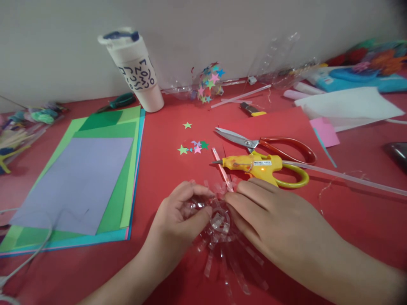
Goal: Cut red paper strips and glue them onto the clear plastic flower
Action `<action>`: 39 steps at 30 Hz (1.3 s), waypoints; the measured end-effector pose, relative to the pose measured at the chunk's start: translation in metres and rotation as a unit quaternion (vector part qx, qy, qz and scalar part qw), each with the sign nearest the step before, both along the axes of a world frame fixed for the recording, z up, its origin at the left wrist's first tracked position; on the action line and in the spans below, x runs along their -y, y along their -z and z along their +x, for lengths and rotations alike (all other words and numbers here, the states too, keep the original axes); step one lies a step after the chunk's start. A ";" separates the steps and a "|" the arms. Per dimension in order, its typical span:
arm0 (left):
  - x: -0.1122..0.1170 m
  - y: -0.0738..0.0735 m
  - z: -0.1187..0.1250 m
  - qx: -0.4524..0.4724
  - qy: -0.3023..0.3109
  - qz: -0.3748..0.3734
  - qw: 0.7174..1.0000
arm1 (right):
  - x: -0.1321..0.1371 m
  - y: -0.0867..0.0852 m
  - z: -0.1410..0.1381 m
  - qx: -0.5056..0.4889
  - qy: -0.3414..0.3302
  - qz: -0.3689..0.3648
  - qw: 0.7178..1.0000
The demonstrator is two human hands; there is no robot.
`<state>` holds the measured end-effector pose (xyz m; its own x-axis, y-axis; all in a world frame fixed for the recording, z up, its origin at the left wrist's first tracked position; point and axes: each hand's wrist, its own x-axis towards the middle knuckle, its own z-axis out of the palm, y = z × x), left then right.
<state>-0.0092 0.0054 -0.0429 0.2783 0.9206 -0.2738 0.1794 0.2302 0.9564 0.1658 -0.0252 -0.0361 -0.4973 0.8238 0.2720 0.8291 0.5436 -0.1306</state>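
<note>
Between my hands, at the front of the red table, is a clear plastic piece (220, 239), apparently a bottle part, with a round ring in the middle and narrow strips splayed outward. My left hand (178, 224) pinches it from the left with thumb and forefinger. From the right, my right hand (270, 216) curls its fingers against the strips, partly hiding them. Just beyond lie a yellow glue gun (257, 164) with its light lit, a pink-and-white slim tool (222, 169) and red-handled scissors (241, 139). Small paper stars (197, 149) are scattered farther back.
Coloured paper sheets (76, 182) are stacked on the left, near a white cable (38, 248). A white tumbler (135, 72) stands by the wall. Behind the stars is a star-covered clear ball (210, 84). A yellow-and-black cutter (251, 109) and white paper (349, 106) lie to the right.
</note>
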 end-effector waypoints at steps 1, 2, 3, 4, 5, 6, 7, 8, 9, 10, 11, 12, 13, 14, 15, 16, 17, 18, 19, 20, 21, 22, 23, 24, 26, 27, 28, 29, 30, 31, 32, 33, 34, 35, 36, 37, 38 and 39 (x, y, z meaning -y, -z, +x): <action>0.000 0.000 0.000 0.000 -0.005 -0.002 1.000 | 0.000 0.000 0.000 -0.004 0.000 0.001 1.000; 0.000 -0.001 0.000 -0.002 -0.007 -0.006 1.000 | 0.000 0.000 0.000 -0.007 0.001 0.003 1.000; 0.001 -0.001 0.001 -0.005 -0.009 -0.009 1.000 | 0.000 0.000 0.000 -0.009 -0.001 0.005 1.000; 0.001 -0.002 0.001 -0.008 -0.010 -0.009 1.000 | 0.000 0.000 0.000 -0.009 -0.002 0.004 1.000; 0.001 -0.002 0.001 -0.010 -0.010 -0.008 1.000 | 0.000 0.000 0.000 -0.010 -0.003 0.005 1.000; 0.001 -0.003 0.001 -0.013 -0.009 -0.005 1.000 | 0.000 0.000 -0.001 -0.012 -0.003 0.008 1.000; 0.001 -0.003 0.001 -0.015 -0.007 -0.003 1.000 | 0.000 0.000 -0.001 -0.015 -0.002 0.008 1.000; 0.001 -0.004 0.000 -0.016 -0.005 0.000 1.000 | -0.001 0.000 -0.001 -0.018 -0.002 0.009 1.000; 0.001 -0.004 0.000 -0.017 -0.004 0.002 1.000 | -0.001 -0.001 -0.001 -0.020 -0.002 0.011 1.000; 0.001 -0.005 0.000 -0.019 -0.003 0.004 1.000 | -0.001 -0.001 -0.001 -0.021 -0.003 0.013 1.000; 0.001 -0.005 0.000 -0.022 -0.003 0.006 1.000 | -0.001 -0.001 -0.001 -0.022 -0.002 0.015 1.000; 0.001 -0.005 0.000 -0.025 -0.004 0.007 1.000 | -0.001 -0.001 -0.001 -0.023 -0.001 0.017 1.000; 0.001 -0.005 0.000 -0.028 -0.004 0.008 1.000 | -0.001 -0.002 -0.001 -0.024 0.001 0.019 1.000; 0.000 -0.005 0.000 -0.031 -0.004 0.007 0.999 | -0.001 -0.002 -0.001 -0.025 0.003 0.020 0.999; 0.000 -0.005 0.000 -0.033 -0.004 0.007 0.999 | -0.001 -0.002 -0.001 -0.024 0.004 0.019 1.000; 0.000 -0.004 0.000 -0.033 -0.004 0.006 0.999 | -0.001 -0.002 -0.001 -0.022 0.004 0.017 1.000; 0.001 -0.004 0.000 -0.031 -0.003 0.006 0.999 | -0.001 -0.002 -0.001 -0.021 0.005 0.016 1.000; 0.001 -0.004 0.000 -0.030 -0.003 0.006 1.000 | 0.000 -0.002 -0.001 -0.019 0.005 0.015 1.000; 0.001 -0.004 0.000 -0.029 -0.003 0.006 1.000 | 0.000 -0.002 -0.001 -0.018 0.005 0.015 1.000; 0.001 -0.005 0.000 -0.030 -0.004 0.005 1.000 | 0.001 -0.002 -0.001 -0.019 0.003 0.017 1.000; 0.001 -0.005 0.000 -0.031 -0.005 0.003 0.999 | 0.001 -0.001 0.000 -0.021 0.002 0.018 1.000; 0.001 -0.006 0.001 -0.033 -0.007 0.002 0.999 | 0.001 -0.001 0.000 -0.024 0.002 0.016 1.000; 0.001 -0.007 0.001 -0.035 -0.009 0.004 0.999 | 0.001 -0.001 0.000 -0.027 0.003 0.014 1.000; 0.001 -0.008 0.002 -0.036 -0.012 0.004 0.999 | 0.001 0.000 0.000 -0.029 0.004 0.011 1.000; 0.001 -0.009 0.002 -0.038 -0.017 -0.001 0.999 | 0.001 0.000 -0.001 -0.028 0.007 0.008 1.000; 0.001 -0.009 0.003 -0.038 -0.020 -0.007 0.999 | 0.001 0.000 -0.001 -0.027 0.007 0.008 1.000; 0.001 -0.010 0.003 -0.038 -0.021 -0.016 0.999 | 0.001 -0.001 -0.001 -0.025 0.006 0.011 1.000; 0.002 -0.009 0.003 -0.035 -0.022 -0.025 0.999 | 0.000 -0.001 -0.001 -0.024 0.006 0.014 1.000; 0.002 -0.009 0.003 -0.030 -0.024 -0.031 0.999 | 0.000 -0.001 -0.001 -0.024 0.006 0.017 1.000; 0.001 -0.009 0.003 -0.025 -0.025 -0.032 0.999 | 0.000 -0.002 -0.001 -0.023 0.006 0.018 1.000; 0.001 -0.008 0.003 -0.022 -0.027 -0.032 0.999 | 0.000 -0.002 -0.001 -0.023 0.005 0.019 1.000; 0.001 -0.007 0.002 -0.022 -0.027 -0.030 0.999 | 0.000 -0.002 -0.001 -0.023 0.005 0.018 1.000; 0.001 -0.006 0.002 -0.025 -0.027 -0.028 0.999 | -0.001 -0.002 -0.001 -0.022 0.004 0.017 1.000; 0.001 -0.005 0.002 -0.028 -0.025 -0.025 0.999 | 0.000 -0.001 -0.001 -0.022 0.004 0.016 1.000; 0.000 -0.004 0.001 -0.030 -0.021 -0.023 0.999 | 0.000 -0.001 -0.001 -0.022 0.004 0.014 1.000; 0.000 -0.004 0.001 -0.031 -0.017 -0.021 0.999 | 0.000 -0.001 -0.001 -0.021 0.005 0.014 1.000; 0.000 -0.003 0.001 -0.030 -0.014 -0.018 0.999 | 0.000 0.000 0.000 -0.019 0.005 0.012 1.000; 0.000 -0.003 0.000 -0.028 -0.011 -0.015 0.999 | 0.001 0.000 0.000 -0.015 0.003 0.011 1.000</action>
